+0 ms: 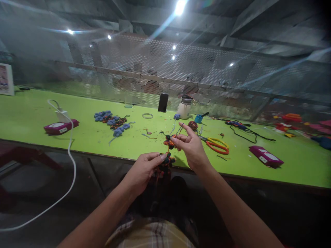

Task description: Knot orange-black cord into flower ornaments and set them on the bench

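Note:
My left hand (146, 168) is closed, thumb and fingers pinching a crocheted piece (168, 161) in dark and orange yarn that hangs over the table's front edge. Just above and to the right, my right hand (192, 148) pinches a small crocheted flower (169, 142) of orange and dark yarn. A short orange strand joins the two pieces. Dark yarn runs up toward my raised right index finger. Behind my right fingers lie a wound ball of dark red yarn (192, 125) and scissors (217, 146) with yellow and orange handles, their blades partly hidden.
Blue and dark crocheted flowers (113, 121) lie left on the green table (85, 146). A phone (163, 102) stands upright near a white jar (184, 109). Purple socket boxes (60, 127) sit on both sides; a white cable (71, 151) hangs over the edge. Dark cords (243, 128) lie right.

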The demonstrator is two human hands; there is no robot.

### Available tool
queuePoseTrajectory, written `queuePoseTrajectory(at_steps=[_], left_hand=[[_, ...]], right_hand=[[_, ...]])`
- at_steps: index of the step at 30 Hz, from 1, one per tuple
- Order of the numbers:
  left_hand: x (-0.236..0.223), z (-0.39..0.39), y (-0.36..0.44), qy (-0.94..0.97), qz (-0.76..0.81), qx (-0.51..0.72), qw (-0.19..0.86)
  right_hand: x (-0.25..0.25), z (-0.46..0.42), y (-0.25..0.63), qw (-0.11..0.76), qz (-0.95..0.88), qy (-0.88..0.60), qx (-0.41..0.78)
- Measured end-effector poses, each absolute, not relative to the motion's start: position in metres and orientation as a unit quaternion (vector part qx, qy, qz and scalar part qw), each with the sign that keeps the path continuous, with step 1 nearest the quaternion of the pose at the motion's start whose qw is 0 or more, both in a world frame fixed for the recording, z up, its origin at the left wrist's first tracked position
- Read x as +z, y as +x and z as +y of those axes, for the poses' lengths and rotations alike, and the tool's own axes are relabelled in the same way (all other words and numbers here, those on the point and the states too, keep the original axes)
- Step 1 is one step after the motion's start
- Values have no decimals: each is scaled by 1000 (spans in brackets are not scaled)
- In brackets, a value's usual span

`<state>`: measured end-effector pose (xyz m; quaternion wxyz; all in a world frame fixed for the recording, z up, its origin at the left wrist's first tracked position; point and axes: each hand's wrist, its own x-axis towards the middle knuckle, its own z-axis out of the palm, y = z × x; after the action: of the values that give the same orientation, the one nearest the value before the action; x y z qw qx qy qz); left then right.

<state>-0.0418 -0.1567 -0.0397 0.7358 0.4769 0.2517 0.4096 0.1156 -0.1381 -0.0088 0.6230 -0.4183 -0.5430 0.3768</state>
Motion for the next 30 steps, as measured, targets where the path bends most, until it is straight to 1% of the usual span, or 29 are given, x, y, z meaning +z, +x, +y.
queuePoseTrajectory(at_steps=[7,14,21,26,30], left_hand=[[-43,-153,-41,474,272,387,743],[-46,-149,-36,514,289,406,698],[-46,-141,-29,476,285,398,731],[-54,-134,-32,488,308,387,719],[-50,-132,-40,506,337,391,691]], right_hand=[[-13,-133,118,620,-539,-427,378],[-19,-127,120,625,-540,-438,356],[-26,-122,122,627,-531,-443,359],[-34,-113,124,596,-521,-465,396],[-34,-110,120,565,-521,-483,419]])
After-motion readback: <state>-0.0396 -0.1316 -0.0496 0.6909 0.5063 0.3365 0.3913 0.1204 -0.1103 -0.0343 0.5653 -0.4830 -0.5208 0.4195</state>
